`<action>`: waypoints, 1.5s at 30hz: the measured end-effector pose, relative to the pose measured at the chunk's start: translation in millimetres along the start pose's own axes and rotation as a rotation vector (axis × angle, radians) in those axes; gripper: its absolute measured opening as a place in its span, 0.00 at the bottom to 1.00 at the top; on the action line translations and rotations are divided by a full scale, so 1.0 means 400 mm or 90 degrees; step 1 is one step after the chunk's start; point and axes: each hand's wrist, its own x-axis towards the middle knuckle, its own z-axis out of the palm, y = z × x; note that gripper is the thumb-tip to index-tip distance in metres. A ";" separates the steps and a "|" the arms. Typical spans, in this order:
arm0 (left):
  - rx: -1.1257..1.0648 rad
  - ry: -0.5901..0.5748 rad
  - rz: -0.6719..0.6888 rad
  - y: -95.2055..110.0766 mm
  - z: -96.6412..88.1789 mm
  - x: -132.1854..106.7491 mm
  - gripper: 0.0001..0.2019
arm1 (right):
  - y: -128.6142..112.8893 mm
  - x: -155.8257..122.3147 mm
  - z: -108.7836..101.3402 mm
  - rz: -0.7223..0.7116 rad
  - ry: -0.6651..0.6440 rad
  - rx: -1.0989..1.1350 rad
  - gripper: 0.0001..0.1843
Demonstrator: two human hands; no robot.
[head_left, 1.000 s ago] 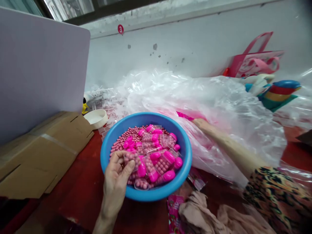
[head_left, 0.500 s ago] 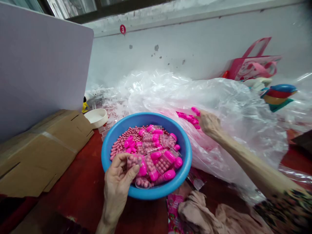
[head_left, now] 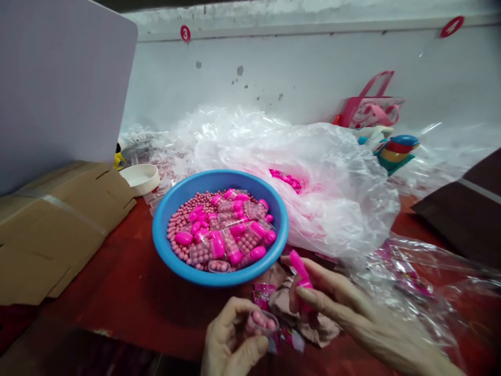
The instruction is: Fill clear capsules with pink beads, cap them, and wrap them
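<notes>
Below the basin, my left hand (head_left: 229, 342) is closed around a small clear plastic container (head_left: 261, 322) filled with pink beads, its open mouth tilted toward me. To its right, my right hand (head_left: 340, 303) pinches a bright pink plastic cap (head_left: 300, 271) between thumb and fingers, apart from the container. A blue basin (head_left: 159, 235) stands just beyond both hands. Inside it lie loose pink beads (head_left: 183, 214) and several filled clear containers with pink caps (head_left: 250, 237). More pink caps (head_left: 287, 180) show in the opening of a clear plastic bag (head_left: 336, 209) right of the basin.
Flattened cardboard (head_left: 58, 224) lies at the left, near a white round lid (head_left: 141, 180). A crumpled cloth (head_left: 321, 331) and pink wrappers (head_left: 263, 295) rest under my right hand. Along the wall (head_left: 313, 68) are piled clear plastic, a pink bag (head_left: 364, 109) and a dark box at right.
My right hand has come back from the bag of caps with a cap in it. My left hand has drawn the bead-filled container out of the basin toward me. The view has turned right.
</notes>
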 end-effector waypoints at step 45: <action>-0.147 -0.010 -0.104 -0.048 -0.064 -0.002 0.10 | 0.158 -0.005 0.247 0.127 0.172 0.364 0.16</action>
